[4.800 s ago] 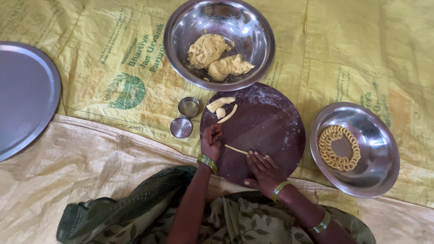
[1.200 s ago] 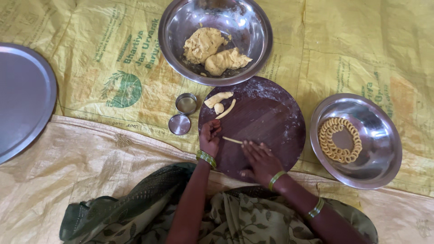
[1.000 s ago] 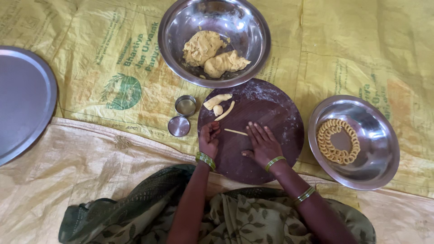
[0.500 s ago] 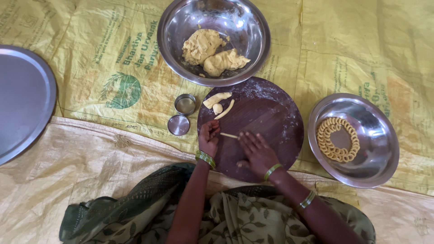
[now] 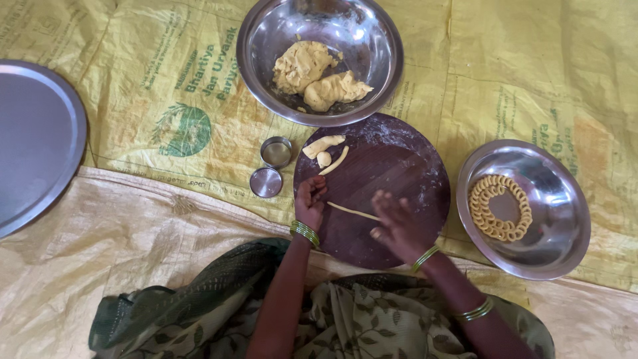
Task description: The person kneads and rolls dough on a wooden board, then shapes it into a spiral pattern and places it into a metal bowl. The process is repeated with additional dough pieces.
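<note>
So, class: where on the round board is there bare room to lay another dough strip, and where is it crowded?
Free: the round board upper right, toward the ring bowl. Crowded: dough pieces at upper left; left hand, thin strip and right hand lower down.

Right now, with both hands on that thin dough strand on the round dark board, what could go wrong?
The thin pale dough strand looks very slim between the left hand and the right hand, so it may snap under uneven pressure. The small open steel cup and its lid sit close by the left wrist, so a nudge could tip them. Spare dough pieces lie near the round dark wooden board's edge.
</note>
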